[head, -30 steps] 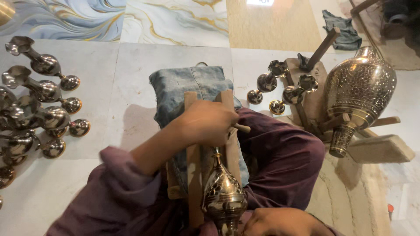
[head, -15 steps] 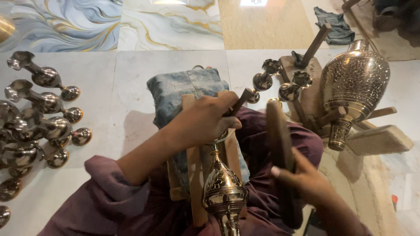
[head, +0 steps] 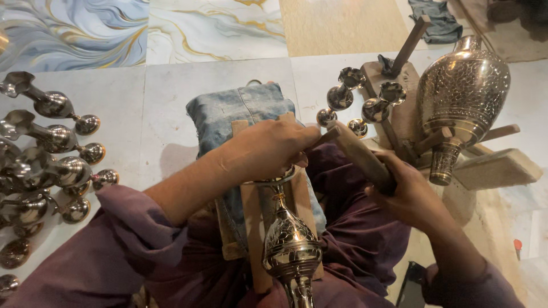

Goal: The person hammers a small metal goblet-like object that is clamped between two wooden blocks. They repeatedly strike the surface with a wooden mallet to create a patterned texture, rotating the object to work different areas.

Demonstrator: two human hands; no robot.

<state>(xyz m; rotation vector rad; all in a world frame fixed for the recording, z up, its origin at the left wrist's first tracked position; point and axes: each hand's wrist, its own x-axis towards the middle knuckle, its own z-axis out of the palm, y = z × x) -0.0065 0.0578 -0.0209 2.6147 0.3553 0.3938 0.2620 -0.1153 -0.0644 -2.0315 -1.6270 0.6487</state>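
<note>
An engraved brass piece [head: 291,248] lies on a wooden frame [head: 257,228] across my lap. My left hand [head: 268,149] is closed over its upper end and grips a thin chisel [head: 325,136] that pokes out to the right. My right hand [head: 408,191] grips a dark wooden mallet [head: 357,154], whose head touches the chisel's end. A folded blue denim cloth [head: 237,111] pads the frame's far end.
Several shiny brass stems [head: 51,171] lie on the pale floor at the left. To the right, a large engraved brass vase [head: 462,94] rests on a wooden stand [head: 496,168], with three small brass cups [head: 365,105] beside it. Marbled tiles lie beyond.
My right hand came up from below with the mallet and swung it left until it met the chisel. My left hand stayed on the brass piece.
</note>
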